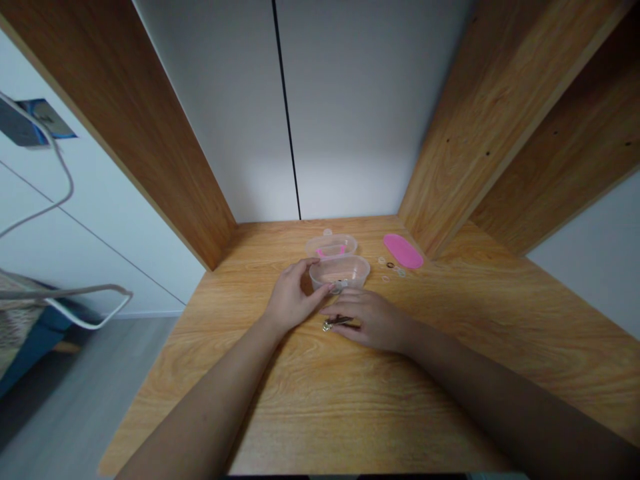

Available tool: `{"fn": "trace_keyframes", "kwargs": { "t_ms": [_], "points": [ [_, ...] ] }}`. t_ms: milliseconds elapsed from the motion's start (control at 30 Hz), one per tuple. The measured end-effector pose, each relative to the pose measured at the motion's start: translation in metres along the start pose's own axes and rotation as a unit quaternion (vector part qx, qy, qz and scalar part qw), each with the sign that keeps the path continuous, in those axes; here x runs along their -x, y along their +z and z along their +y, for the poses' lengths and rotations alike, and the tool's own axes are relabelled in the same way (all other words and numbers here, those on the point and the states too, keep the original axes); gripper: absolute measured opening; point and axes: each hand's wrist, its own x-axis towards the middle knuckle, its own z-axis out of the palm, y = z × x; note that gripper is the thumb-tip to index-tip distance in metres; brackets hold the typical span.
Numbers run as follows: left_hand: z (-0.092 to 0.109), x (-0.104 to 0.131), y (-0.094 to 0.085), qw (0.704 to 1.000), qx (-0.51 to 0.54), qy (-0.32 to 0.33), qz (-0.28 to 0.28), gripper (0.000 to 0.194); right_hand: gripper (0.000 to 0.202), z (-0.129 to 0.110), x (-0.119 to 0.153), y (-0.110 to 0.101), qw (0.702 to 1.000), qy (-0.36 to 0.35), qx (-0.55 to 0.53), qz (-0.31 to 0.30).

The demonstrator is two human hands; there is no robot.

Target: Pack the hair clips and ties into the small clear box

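A clear plastic box (358,277) lies open on the wooden desk, its hinged lid (351,245) with a pink handle folded back behind it. My left hand (293,297) grips the box's left end, fingers at the back and thumb at the front. Just in front of the box, my right hand (373,320) pinches what looks like a dark hair clip (340,321) with a shiny gold end. A small pale item shows at the box's front wall, too small to name.
To the right of the box lie several small hair ties (390,265), one dark and the others pale. Behind them is a pink oval tray (403,251). Wooden panels (440,173) rise at both sides, and a white wall (345,120) closes the back. Cables (65,180) hang at far left.
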Motion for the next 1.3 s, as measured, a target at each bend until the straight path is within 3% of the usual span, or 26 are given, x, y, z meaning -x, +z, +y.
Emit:
{"fn": "trace_keyframes", "kwargs": {
  "t_ms": [467,700,800,1000,1300],
  "points": [
    [0.000,0.000,-0.001,1.000,0.003,0.001,-0.003,0.048,0.024,0.001,0.001,-0.004,0.998,-0.035,0.022,0.055],
    [-0.005,0.000,0.001,1.000,0.015,0.007,-0.009,0.047,0.034,0.000,0.002,-0.011,0.989,-0.018,0.057,0.132],
    [-0.006,0.000,0.001,1.000,0.013,0.007,-0.009,0.049,0.028,-0.001,0.001,-0.016,0.977,-0.015,0.098,0.191],
    [-0.003,0.000,0.001,1.000,0.009,0.010,-0.013,0.050,0.014,0.001,0.002,-0.025,0.942,0.040,0.156,0.295],
    [-0.002,0.002,0.002,0.999,0.021,0.032,-0.033,0.052,0.015,0.011,0.003,-0.024,0.924,0.116,0.172,0.321]
  ]
}}
